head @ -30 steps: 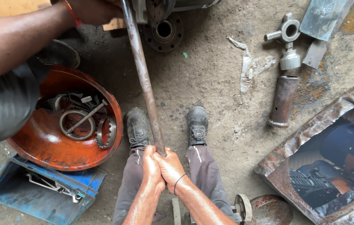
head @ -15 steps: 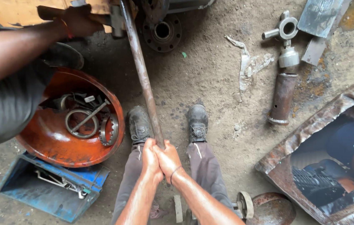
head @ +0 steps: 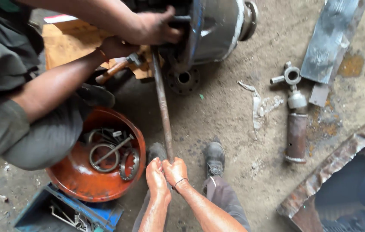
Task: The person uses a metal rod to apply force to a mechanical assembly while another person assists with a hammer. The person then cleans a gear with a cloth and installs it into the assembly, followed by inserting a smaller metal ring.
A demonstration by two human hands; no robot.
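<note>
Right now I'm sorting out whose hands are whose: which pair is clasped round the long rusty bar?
The wearer's own pair at the bottom, left hand and right hand, grip the bar. The co-worker's hands are up at the metal housing.

head view | worn on head | faces steeply down | close over ground by the feet

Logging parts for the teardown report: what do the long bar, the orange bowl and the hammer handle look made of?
Long bar, gripped by left hand and right hand: likely steel, dull brown, rusty and greasy. Orange bowl: probably pressed sheet metal, glossy orange paint, grime patches. Hammer handle in the co-worker's hand: looks like wood, pale tan, visibly worn.
</note>
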